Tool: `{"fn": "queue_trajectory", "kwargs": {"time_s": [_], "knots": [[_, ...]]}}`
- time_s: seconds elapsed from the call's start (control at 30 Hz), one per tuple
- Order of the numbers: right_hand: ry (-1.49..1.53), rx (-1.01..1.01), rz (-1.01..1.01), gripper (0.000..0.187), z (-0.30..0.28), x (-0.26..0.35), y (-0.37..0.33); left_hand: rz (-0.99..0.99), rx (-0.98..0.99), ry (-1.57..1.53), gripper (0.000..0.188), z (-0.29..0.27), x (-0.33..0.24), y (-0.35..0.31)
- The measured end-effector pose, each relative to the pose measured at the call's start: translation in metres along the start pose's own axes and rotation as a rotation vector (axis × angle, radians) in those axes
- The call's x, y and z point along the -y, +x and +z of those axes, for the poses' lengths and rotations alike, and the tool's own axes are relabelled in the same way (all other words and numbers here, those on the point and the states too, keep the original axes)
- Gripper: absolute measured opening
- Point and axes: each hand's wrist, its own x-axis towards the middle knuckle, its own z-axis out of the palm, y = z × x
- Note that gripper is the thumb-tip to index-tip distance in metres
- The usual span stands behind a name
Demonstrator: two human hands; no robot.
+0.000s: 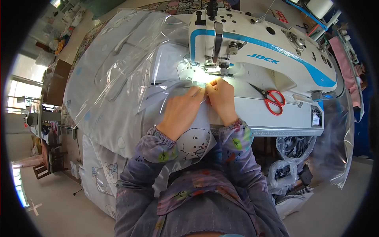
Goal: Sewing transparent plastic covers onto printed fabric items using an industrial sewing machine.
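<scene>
A white and blue sewing machine (pixel 256 55) stands before me, its lamp glaring over the needle area. Under its head runs a large translucent plastic sheet (pixel 118 79) printed with cartoon animals. My left hand (pixel 183 108) is closed on the sheet, fingertips just in front of the presser foot. Beside it, my right hand (pixel 222 98) pinches the sheet's edge, close to the left fingertips. The glare and my own fingers hide exactly what lies between the fingertips. Red-handled thread scissors (pixel 274 102) lie on the machine bed, right of my right hand.
Folds of the sheet spread over the table's left side and hang down toward my lap. Clear plastic bags with dark contents (pixel 283 173) sit below the table at right. A wooden chair (pixel 51 160) stands at far left. Thread cones (pixel 320 7) rise at the back right.
</scene>
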Motion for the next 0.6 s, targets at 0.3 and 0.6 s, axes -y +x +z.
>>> {"fn": "queue_trajectory", "kwargs": {"time_s": [0.3,0.6], "knots": [[-0.285,-0.115,-0.337,0.033,-0.033,0.008,-0.073,0.044,0.032,0.034,0.037,0.001,0.004,-0.003],[0.511,0.122,0.008,0.067,-0.029,0.02,-0.073,0.119,-0.087,-0.294,0.034,0.013,0.025,0.004]]}}
